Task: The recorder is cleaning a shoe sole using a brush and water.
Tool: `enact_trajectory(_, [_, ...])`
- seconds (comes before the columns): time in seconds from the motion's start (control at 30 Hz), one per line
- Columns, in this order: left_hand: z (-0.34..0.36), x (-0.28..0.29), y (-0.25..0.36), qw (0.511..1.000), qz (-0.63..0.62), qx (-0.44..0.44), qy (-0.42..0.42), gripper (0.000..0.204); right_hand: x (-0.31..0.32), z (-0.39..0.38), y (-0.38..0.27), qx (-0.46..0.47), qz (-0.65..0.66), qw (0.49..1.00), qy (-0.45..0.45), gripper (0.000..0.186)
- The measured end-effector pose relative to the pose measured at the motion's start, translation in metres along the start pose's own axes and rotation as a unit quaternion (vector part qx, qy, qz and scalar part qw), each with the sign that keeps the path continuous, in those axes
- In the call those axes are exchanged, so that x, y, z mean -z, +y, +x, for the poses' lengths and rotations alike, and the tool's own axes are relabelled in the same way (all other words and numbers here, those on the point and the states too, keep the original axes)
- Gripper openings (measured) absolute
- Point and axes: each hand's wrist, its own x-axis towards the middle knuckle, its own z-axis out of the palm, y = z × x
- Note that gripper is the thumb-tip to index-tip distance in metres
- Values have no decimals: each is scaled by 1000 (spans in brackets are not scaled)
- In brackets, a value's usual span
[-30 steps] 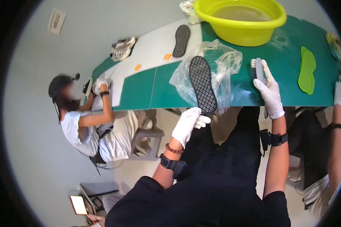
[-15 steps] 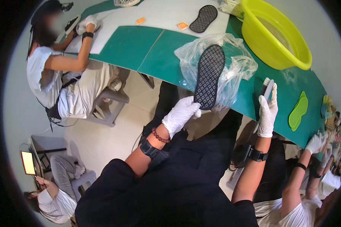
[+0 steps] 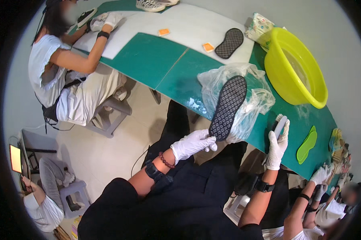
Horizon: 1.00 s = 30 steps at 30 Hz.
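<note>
Left hand fingers pinching black insole heel over plastic bag; right hand fingers clamped on brush; best to keep insole flat and steady for brushing

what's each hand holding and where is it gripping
The left hand pinches the black insole at its near, narrow end. The right hand grips a brush by its handle, bristle end up.

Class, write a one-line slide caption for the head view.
Gloved left hand holds a black insole above a plastic bag; right hand grips a brush.
</note>
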Motion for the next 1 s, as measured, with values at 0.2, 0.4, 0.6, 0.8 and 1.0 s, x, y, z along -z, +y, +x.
enact_trajectory(0.2, [2,-7,-11,996,35,-71,-48,45,6,-25,-21,-25,-109,994,-5,100])
enact_trajectory(0.4, [15,0,-19,960,-239,-12,-148,47,-47,-70,-86,-164,57,984,-46,95])
enact_trajectory(0.6, [9,6,-67,972,-205,-83,-76,39,-116,-99,-100,-251,199,946,-59,86])
enact_trajectory(0.8, [-4,-9,-27,957,-271,3,-108,51,-100,-127,-95,-308,301,898,-89,90])
enact_trajectory(1.0, [26,-10,-8,836,-508,70,-194,80,-109,-137,-95,-299,324,897,-28,69])
